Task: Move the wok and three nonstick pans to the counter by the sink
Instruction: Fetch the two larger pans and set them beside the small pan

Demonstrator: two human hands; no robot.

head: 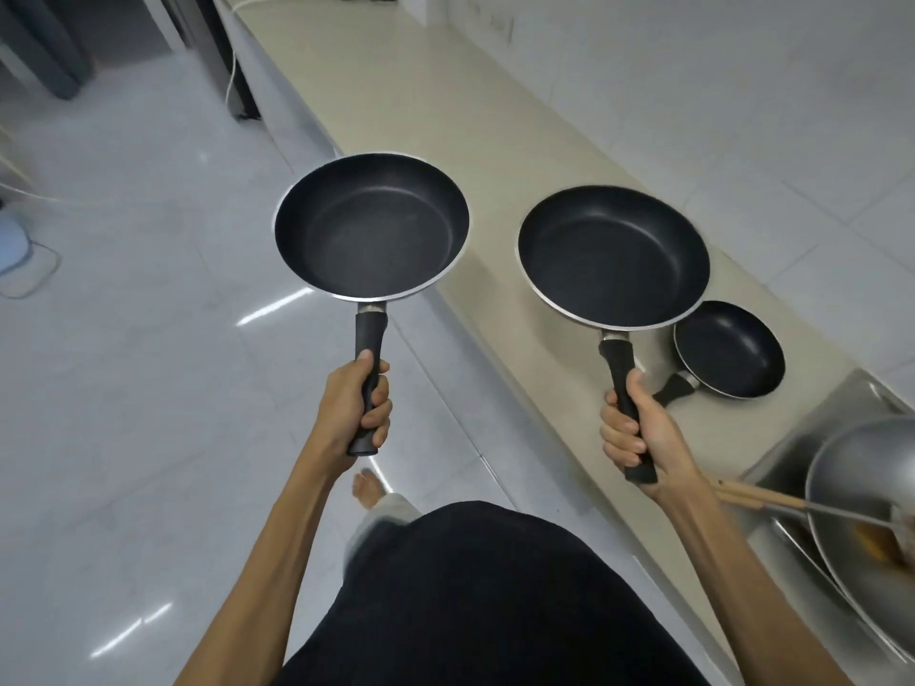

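Observation:
My left hand (pixel 354 406) grips the black handle of a nonstick pan (pixel 371 225), held level in the air over the floor, just left of the counter edge. My right hand (pixel 638 433) grips the handle of a second, similar nonstick pan (pixel 614 255), held above the beige counter (pixel 445 91). A smaller nonstick pan (pixel 730 356) rests on the counter beyond my right hand, its handle pointing toward me. A steel wok (pixel 861 492) with a wooden handle sits tilted in the sink (pixel 787 448) at the lower right, partly cut off by the frame.
The long counter runs away along a white tiled wall (pixel 718 91). A white cable (pixel 230 76) hangs off the counter's far end beside a dark cabinet. The glossy tiled floor (pixel 148 339) lies to the left, with a cord and a pale object at its left edge.

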